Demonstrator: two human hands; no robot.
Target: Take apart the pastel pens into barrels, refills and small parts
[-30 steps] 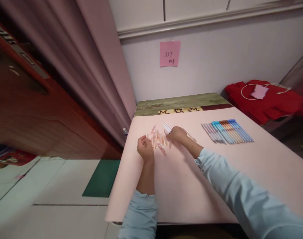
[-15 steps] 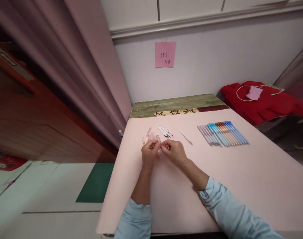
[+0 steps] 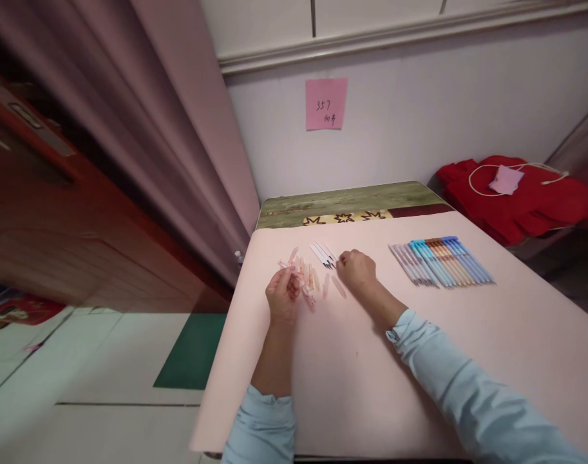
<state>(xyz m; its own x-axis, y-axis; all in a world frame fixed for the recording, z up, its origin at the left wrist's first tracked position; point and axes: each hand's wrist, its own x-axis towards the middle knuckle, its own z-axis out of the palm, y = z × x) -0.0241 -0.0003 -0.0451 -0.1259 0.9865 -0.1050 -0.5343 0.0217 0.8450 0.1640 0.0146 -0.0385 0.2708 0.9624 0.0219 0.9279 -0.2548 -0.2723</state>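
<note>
The likeliest trouble, I think, is a roll: the see-through pink pen pieces (image 3: 311, 280) lie loose and jumbled on the worktop (image 3: 371, 374), right beside my left hand (image 3: 281, 295), so a careless knuckle could scatter them, perhaps over the near left edge. The white refills (image 3: 320, 253) are thin and lie close together just behind the pile; a brush from my right hand (image 3: 359, 270) could skew several at once. The row of pens (image 3: 443, 261), farther right, looks safe unless my sleeve (image 3: 453, 367) sweeps across it.

My left fingers are drawn together, thumb against forefinger, seemingly pinching a clear pink tube (image 3: 287, 265) above the pile. My right fingers are bunched and nearly closed, low beside the refill tips; whether they grip anything I can't tell, because the hand hides it.
</note>
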